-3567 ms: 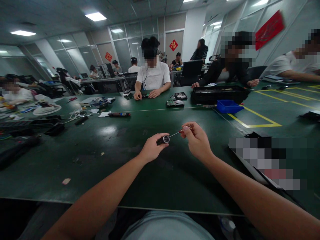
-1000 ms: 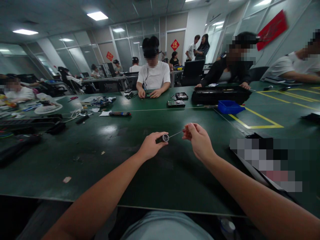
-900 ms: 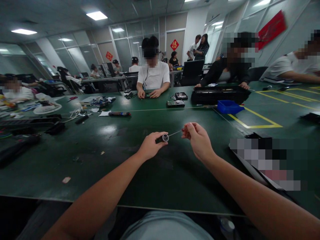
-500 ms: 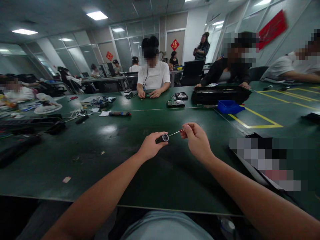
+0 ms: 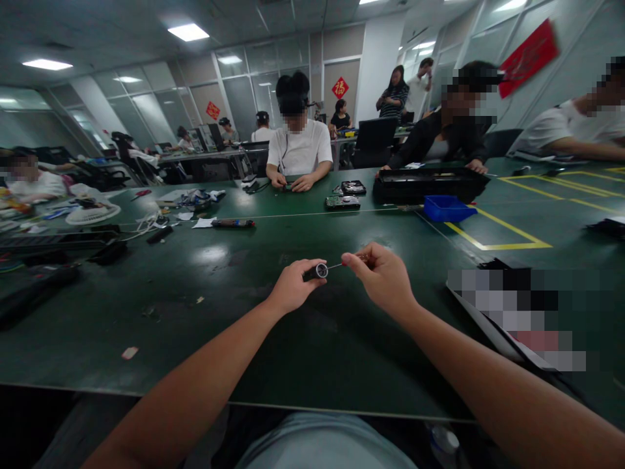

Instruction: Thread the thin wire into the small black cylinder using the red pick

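Observation:
My left hand point(image 5: 291, 286) is closed around a short black cylinder point(image 5: 315, 271) with a pale ring at its open end, which faces me and to the right. In my right hand point(image 5: 383, 273) a screwdriver point(image 5: 336, 266) is gripped, its handle mostly hidden by the fingers. The thin metal shaft points left, and its tip reaches the cylinder's ringed end. Whether the tip sits in a screw I cannot tell. Both hands are held above the green table point(image 5: 312, 352).
Ahead lie a dark pen-shaped tool point(image 5: 233, 223), hard drives point(image 5: 342, 202), a blue bin point(image 5: 448, 208) and a long black housing point(image 5: 430, 185). A dark-edged, blurred-out object point(image 5: 508, 319) is at right. Co-workers sit across the table; cables and parts are at left.
My right hand's thumb and fingers have shifted on the screwdriver, with the thumb now further left along it. Less of the shaft shows. My left hand and the cylinder have hardly moved.

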The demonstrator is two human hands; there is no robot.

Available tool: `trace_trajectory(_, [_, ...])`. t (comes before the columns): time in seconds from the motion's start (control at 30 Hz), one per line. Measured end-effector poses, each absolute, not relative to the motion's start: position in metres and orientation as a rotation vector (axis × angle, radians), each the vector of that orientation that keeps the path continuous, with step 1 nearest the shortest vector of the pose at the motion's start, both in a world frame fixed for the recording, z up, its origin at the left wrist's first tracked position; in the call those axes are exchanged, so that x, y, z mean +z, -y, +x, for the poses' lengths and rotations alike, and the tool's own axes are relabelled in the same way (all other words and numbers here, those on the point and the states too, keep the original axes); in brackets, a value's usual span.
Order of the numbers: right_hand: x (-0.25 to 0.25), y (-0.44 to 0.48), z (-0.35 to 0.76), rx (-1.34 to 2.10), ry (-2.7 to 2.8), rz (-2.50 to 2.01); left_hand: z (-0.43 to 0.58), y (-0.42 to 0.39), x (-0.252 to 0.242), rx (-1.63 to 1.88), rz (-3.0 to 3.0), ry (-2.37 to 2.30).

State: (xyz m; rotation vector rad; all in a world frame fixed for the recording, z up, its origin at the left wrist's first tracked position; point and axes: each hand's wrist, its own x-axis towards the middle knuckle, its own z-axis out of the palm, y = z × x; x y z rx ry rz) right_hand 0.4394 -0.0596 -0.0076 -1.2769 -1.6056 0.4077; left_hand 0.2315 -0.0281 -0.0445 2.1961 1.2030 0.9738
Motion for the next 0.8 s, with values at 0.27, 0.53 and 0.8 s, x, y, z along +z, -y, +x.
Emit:
trace_trajectory(0.27, [-0.0105,0.0604,0.4399,0.474,1.688,-1.182,0.2310,0.0272,-0.0458,0.967,2.199,-1.199])
trace_trajectory(0.53, [-0.0118,0.0595,0.4392,0.522,1.633,-1.224,0.2315,0.0259,-0.0472,0.999,2.175,-1.201])
trace_trajectory(0.8, [-0.0136,0.0581,0.4396,0.571,1.629,-1.210,0.2299,0.0254,-0.0470,0.980,2.175,-1.212])
